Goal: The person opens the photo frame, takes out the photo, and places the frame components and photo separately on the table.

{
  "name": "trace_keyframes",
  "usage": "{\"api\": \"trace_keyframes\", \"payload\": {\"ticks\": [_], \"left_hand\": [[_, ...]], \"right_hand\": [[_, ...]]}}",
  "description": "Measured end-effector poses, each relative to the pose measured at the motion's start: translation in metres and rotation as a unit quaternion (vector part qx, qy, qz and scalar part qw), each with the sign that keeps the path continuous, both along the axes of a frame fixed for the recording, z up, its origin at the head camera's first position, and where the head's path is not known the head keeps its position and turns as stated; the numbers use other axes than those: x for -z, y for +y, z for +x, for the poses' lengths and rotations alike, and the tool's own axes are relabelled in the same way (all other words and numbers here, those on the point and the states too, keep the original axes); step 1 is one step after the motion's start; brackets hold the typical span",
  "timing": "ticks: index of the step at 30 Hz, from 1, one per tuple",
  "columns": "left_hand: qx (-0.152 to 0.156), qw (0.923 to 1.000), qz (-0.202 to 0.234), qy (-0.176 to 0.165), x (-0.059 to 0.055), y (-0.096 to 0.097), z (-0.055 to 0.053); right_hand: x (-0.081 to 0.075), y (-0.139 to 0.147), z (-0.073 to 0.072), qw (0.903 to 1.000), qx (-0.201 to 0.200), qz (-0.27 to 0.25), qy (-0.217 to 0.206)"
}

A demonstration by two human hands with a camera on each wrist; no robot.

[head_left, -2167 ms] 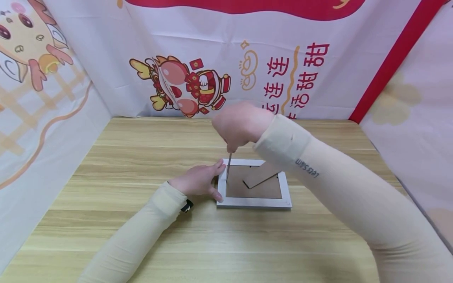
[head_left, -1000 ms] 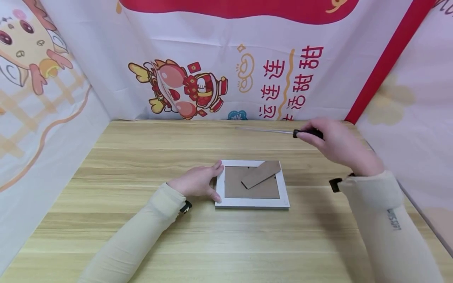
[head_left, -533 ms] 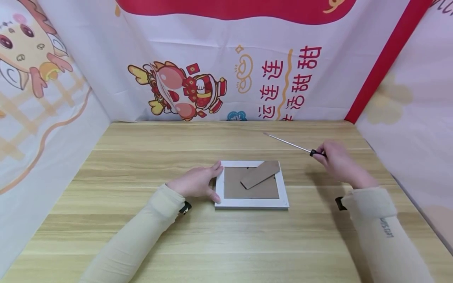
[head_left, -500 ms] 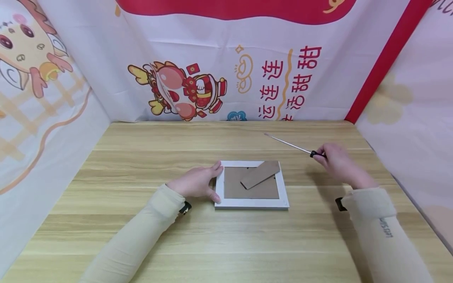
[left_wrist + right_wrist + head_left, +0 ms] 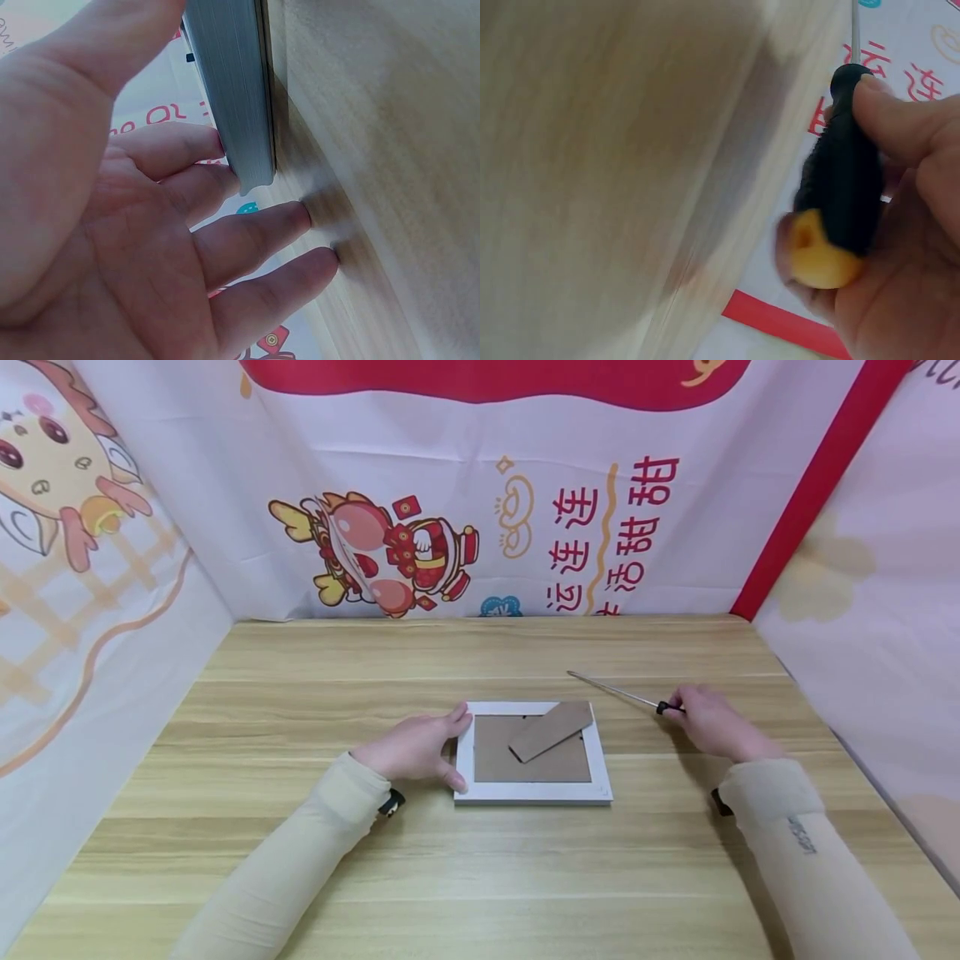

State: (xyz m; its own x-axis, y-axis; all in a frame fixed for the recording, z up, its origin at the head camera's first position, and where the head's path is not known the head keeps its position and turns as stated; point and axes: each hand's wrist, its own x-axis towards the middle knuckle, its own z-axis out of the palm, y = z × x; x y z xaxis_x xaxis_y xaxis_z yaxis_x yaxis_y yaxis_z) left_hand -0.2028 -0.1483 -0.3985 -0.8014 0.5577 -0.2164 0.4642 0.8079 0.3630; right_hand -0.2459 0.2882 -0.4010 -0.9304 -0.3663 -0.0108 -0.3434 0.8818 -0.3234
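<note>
We rest our left hand (image 5: pixel 412 747), fingers extended and unclenched, against the left side of the white picture frame (image 5: pixel 534 791) | it lies back-up on the wooden table (image 5: pixel 375 868), brown stand leg (image 5: pixel 553 732) slanting across its backing (image 5: pixel 497 763) | farther right, apart from it, our screwdriver (image 5: pixel 847 169) points leftward, handle grasped in our right hand (image 5: pixel 714 723).

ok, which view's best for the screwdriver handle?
Right wrist: the screwdriver handle is close up there, black with a yellow end, though a bit blurred. The head view shows only its black front end, as the right hand hides the rest. The left wrist view doesn't show it at all.
</note>
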Motion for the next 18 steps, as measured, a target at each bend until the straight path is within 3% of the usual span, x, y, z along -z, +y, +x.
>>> {"api": "trace_keyframes", "payload": {"ticks": [5, 18], "left_hand": [[0.002, 1.0, 0.0, 0.003, -0.0003, -0.0001, 0.0003], [-0.003, 1.0, 0.006, 0.002, -0.0005, -0.0002, 0.0018]], "right_hand": [[0.0, -0.0024, -0.0047, 0.9979, 0.022, 0.03, -0.052], [-0.0062, -0.0075, -0.0062, 0.9962, 0.028, 0.045, -0.069]]}}
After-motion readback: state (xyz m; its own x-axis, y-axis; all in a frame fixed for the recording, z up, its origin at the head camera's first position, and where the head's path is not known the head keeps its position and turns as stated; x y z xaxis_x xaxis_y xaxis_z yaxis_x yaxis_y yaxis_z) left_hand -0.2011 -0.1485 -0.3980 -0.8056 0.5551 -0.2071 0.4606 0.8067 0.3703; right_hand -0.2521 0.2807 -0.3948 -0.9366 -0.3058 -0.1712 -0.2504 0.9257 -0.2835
